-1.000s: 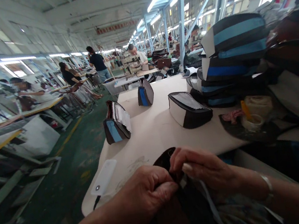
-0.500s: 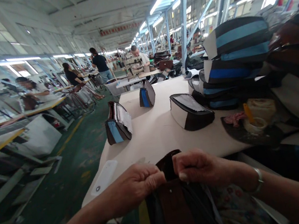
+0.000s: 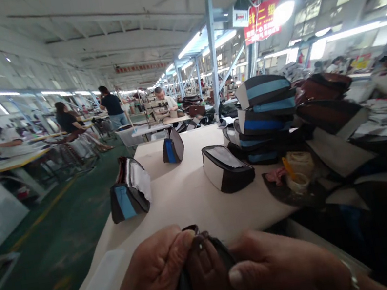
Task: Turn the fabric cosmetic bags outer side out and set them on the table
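Both my hands are at the bottom of the view, closed on a dark brown and black bag held upright between them at the near edge of a cream table. My left hand grips its left side with thumb on top. My right hand pinches the right side; a bracelet shows at the wrist. The lower part of the bag is out of frame.
On the table stand three small bags: a blue-striped one at the left edge, another farther back, a white and brown one. A stack of striped bags and tape rolls lie right. A white flat tool lies near left. Other people work at tables behind.
My head has tilted up, so the hands and bag sit lower in view. The hands have closed in tighter around the top of the bag.
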`<state>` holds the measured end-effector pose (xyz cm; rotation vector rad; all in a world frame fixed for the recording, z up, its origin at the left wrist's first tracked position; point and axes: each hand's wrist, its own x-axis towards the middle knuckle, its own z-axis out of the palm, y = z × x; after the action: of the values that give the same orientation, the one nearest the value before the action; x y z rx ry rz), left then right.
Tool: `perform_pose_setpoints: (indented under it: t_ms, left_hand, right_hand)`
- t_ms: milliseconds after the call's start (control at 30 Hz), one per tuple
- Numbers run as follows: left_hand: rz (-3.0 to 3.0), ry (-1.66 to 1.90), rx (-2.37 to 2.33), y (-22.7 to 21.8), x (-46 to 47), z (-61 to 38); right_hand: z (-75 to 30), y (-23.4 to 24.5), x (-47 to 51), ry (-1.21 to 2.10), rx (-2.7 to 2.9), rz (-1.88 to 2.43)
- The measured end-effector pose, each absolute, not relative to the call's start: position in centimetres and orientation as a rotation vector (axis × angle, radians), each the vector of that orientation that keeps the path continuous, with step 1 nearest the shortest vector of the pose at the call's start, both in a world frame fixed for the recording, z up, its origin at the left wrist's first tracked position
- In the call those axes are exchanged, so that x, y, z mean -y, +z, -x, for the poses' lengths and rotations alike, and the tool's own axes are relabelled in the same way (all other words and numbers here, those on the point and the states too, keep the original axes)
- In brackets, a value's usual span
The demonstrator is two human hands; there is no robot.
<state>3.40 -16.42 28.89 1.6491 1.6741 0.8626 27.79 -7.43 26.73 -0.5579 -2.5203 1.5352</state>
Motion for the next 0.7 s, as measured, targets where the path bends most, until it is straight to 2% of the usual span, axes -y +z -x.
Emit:
perform_pose_setpoints:
  t_ms: [100, 200, 300, 433, 500, 600, 700]
  left_hand:
    - [-1.754, 0.935, -1.725, 29.9, 14.8, -4.8]
    - [-1.881, 0.914, -1.772, 31.7, 12.6, -5.6]
    - [-2.089, 0.953, -1.748, 34.5, 10.8, -5.3]
    - [-2.247, 1.416, -1.969, 36.6, 10.3, -3.3]
    - [-2.148, 1.5, -2.132, 35.6, 10.2, -1.3]
    - [-1.808, 1.442, -2.402, 31.5, 9.2, 3.3]
    - [-1.362, 1.4, -2.707, 26.6, 6.9, 9.7]
  right_hand:
    - [-27.0, 25.7, 7.5, 1.677, 2.378, 0.577]
    - [-25.9, 24.7, 6.4, 1.468, 2.198, 0.663]
    - [-25.4, 25.5, 3.4, 1.076, 2.057, 0.716]
    - [-26.2, 30.4, -2.3, 0.316, 1.874, 0.803]
    - [-27.3, 33.0, -5.1, -0.036, 1.754, 0.783]
    - [-29.3, 34.5, -9.6, -0.474, 1.68, 0.751]
    - [-31.1, 31.6, -15.6, -0.553, 1.883, 0.724]
